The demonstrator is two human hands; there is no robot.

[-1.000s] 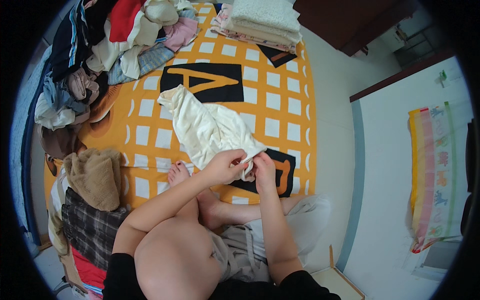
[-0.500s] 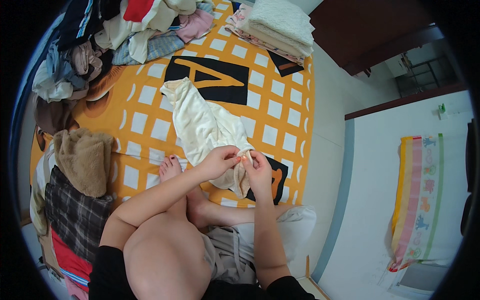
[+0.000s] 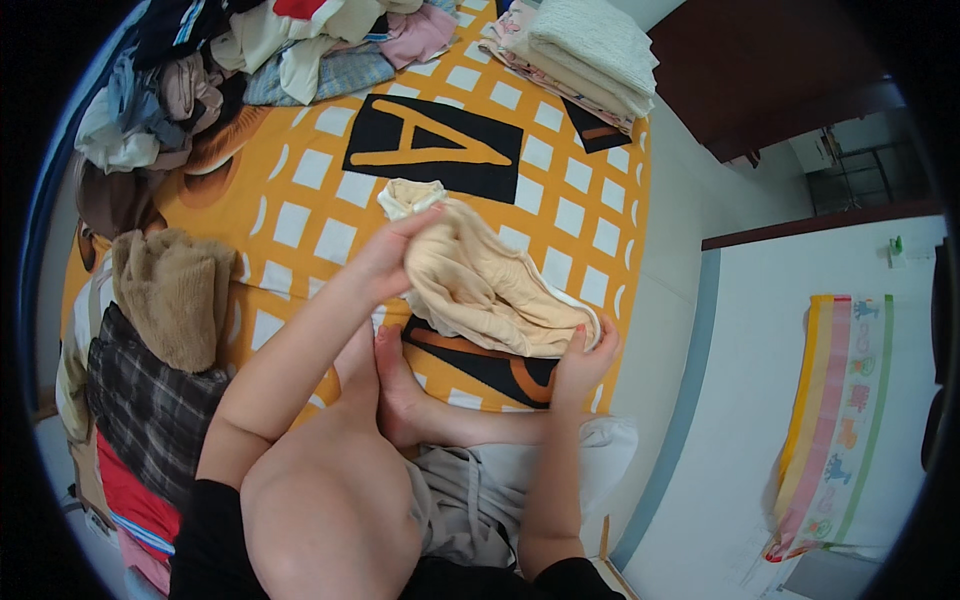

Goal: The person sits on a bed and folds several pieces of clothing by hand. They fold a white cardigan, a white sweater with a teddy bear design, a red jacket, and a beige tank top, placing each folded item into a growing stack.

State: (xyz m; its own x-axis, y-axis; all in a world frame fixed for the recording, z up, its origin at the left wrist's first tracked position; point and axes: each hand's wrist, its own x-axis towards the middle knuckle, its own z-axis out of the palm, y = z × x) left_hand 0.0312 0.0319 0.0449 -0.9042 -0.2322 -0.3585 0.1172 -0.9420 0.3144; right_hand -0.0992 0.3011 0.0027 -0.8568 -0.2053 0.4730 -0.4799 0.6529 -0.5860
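A cream-coloured garment (image 3: 490,290) is stretched between my two hands above the patterned bedsheet, with a beige, softly creased side facing up. Near its bunched, white-trimmed end (image 3: 412,195), my left hand (image 3: 385,260) grips the cloth, thumb on top and the other fingers hidden beneath. At the opposite end, my right hand (image 3: 588,365) pinches a white-edged border, its thumb lying over the fabric. Folds hide the garment's full outline, so I cannot tell its exact kind. My bare feet and bent legs are just below the garment.
A heap of mixed clothes (image 3: 300,60) lies at the far left of the orange bedsheet (image 3: 300,175). Folded white bedding (image 3: 590,55) is stacked at the far right. Beside my left arm are a brown fleece (image 3: 180,300) and a dark plaid garment (image 3: 150,410).
My hands were together at one end of the garment; now they are apart, the left further away, the right further right. The cloth has turned from its white side to its beige side.
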